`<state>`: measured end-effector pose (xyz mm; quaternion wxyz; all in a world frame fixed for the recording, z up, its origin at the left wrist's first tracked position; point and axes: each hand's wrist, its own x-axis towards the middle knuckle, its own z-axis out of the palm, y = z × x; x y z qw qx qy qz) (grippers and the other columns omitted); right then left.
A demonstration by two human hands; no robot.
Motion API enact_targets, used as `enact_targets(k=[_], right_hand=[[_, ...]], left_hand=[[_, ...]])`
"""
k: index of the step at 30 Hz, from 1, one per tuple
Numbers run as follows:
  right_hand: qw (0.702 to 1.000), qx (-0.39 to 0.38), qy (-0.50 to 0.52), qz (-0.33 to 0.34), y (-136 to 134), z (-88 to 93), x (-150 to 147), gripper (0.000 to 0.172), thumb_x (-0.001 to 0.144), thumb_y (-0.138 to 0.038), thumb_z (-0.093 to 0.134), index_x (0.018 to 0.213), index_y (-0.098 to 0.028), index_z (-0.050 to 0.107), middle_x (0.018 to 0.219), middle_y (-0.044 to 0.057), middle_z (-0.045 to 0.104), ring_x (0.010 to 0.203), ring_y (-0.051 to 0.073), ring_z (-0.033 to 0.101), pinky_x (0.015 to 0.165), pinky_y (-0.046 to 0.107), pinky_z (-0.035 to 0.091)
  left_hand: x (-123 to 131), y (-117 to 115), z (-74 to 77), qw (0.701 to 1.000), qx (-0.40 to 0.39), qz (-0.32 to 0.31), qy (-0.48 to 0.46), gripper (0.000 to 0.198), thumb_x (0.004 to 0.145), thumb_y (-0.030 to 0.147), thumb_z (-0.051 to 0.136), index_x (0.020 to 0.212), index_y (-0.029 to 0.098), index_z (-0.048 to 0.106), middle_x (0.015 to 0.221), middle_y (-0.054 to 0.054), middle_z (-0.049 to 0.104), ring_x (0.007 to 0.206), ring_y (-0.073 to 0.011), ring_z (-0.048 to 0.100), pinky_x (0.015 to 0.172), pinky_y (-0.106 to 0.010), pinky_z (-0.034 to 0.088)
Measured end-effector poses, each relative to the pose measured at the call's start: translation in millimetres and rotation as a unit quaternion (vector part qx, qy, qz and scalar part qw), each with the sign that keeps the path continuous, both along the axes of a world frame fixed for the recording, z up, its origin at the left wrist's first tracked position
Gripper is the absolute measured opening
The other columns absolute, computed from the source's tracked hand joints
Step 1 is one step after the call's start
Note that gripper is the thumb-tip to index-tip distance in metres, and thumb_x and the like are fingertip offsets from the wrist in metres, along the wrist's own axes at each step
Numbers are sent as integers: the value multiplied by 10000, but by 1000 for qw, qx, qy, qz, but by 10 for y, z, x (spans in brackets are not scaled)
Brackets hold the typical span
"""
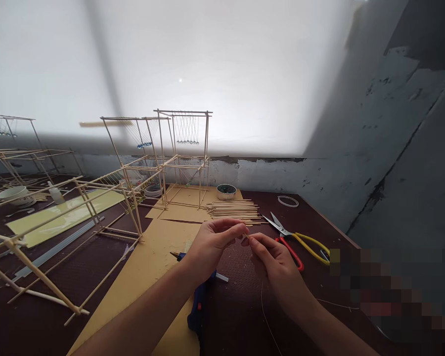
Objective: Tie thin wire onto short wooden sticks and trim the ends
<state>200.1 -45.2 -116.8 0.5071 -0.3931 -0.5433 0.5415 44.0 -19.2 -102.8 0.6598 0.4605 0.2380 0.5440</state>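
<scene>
Both forearms are bare and angle inward from the bottom edge, converging at the centre of the frame. Left hand (pixel 215 246): back toward the camera, fingers curled over, thumb extended against the index fingertip. Right hand (pixel 276 262): thumb uppermost, index finger bent beneath it, the other fingers folded inward. Fingertips nearly meet. Both hands are closed in pinch grips on a small, thin tan piece (pixel 246 237), at frame centre above the surface; most of it is hidden, so its full shape cannot be told.

Below the right hand, a fine, pale, flexible strand (pixel 266 315) curves to the bottom edge; whether it joins the pinched piece cannot be told.

Surface (pixel 237 321): dark maroon, finely textured. Under the left wrist, lower centre: blue plastic glue gun (pixel 196 311), tapered nozzle, translucent stick protruding. Right of centre: open steel-bladed scissors (pixel 289 234), one handle red, one yellow. Beyond the hands: pile of slender, straight, pale wooden sticks (pixel 234 210); behind it, a round, pale-walled container (pixel 226 192) with dark green contents.

Left of centre: flat, matte tan board (pixel 154 277). Upper centre: open box-like wooden stick frame (pixel 163 170), clear glass-like balls (pixel 187 142) hanging in a row on fine threads.
</scene>
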Motion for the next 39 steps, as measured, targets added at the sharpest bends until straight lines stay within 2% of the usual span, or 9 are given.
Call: enact_targets(k=[9,17,20,23,29,34,39], right_hand=[[1000,-4,10,16,-19,38,0,305,901,-498,653,897,-194,676,588,-69,255,532,89,169,464,241,145],[1000,0,-8,6,-17,26,7,303,904,-508,645,911,-207,681,596,-61,266,540,99,186,476,251,163],[1000,1,-18,0,-11,28,21,316,905,-516,640,924,-203,685,597,-60,263,543,101,186,479,255,159],[999,13,-44,-11,-2,47,39,335,900,-524,638,899,-193,692,591,-57,270,543,101,197,483,253,164],[994,29,-97,-30,-5,107,65,381,871,-555,632,827,-182,697,572,-49,281,534,106,187,487,267,135],[992,33,-112,-40,8,137,97,377,851,-560,638,802,-190,692,578,-46,268,536,113,183,492,279,131],[989,58,-123,-66,41,156,128,351,856,-526,646,787,-185,696,588,-39,295,552,117,206,498,278,158]], left_hand=[[-15,3,-23,999,-25,30,11,229,705,312,862,825,146,760,809,-52,697,763,-135,603,770,-284,438],[-29,0,-12,997,6,47,53,228,747,352,826,783,143,745,798,-54,703,747,-133,604,740,-272,439],[-53,-1,17,993,29,75,83,246,751,376,817,794,145,742,829,-71,737,775,-152,642,752,-272,461],[-87,21,46,979,59,138,135,275,742,402,814,796,142,744,818,-83,750,784,-177,669,737,-275,479],[-237,173,40,929,102,280,219,268,765,424,772,799,161,734,802,-80,761,757,-201,686,693,-289,485],[-497,316,76,810,162,436,358,213,825,388,696,787,186,747,768,-46,759,694,-183,669,654,-282,444],[-758,428,117,745,173,508,396,168,831,336,674,789,182,727,743,-31,751,678,-177,674,661,-267,453]])
